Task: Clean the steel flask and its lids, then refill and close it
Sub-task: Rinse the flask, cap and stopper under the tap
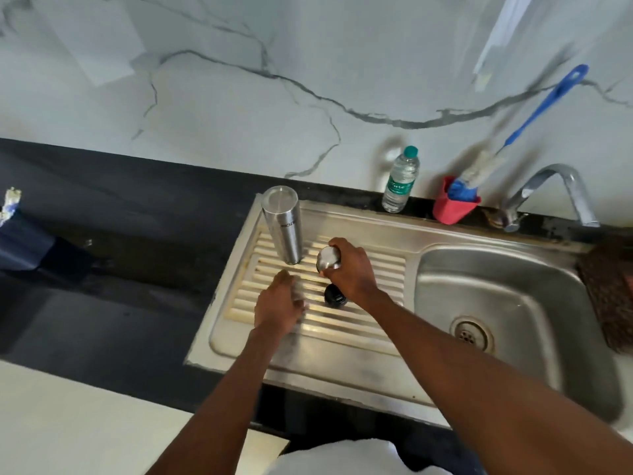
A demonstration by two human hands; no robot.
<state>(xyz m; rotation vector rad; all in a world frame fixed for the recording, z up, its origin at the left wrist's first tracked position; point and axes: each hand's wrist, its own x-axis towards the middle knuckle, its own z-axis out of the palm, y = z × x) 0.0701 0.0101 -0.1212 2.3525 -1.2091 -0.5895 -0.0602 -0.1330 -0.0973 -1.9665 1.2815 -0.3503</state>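
Flask [282, 224] stands upside down on the ribbed drainboard [359, 323], at 11 o'clock from the hands. The right hand [349, 269] wraps its fingers around the steel lid [328, 258], with the black lid [334, 295] lying just below at 6 o'clock. The left hand [277, 305] rests on the ribs, fingers loosely curled and holding nothing.

Bright, perhaps daylit from upper right; glare on the wall [496, 46], motion-blurred brush [534, 114], bowed wide-angle edges.

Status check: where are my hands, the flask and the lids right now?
Right hand gripping steel lid over the drainboard. Left hand empty, low on the ribs. Steel flask stands inverted, untouched; black inner lid lies beside it. Nothing blocking.
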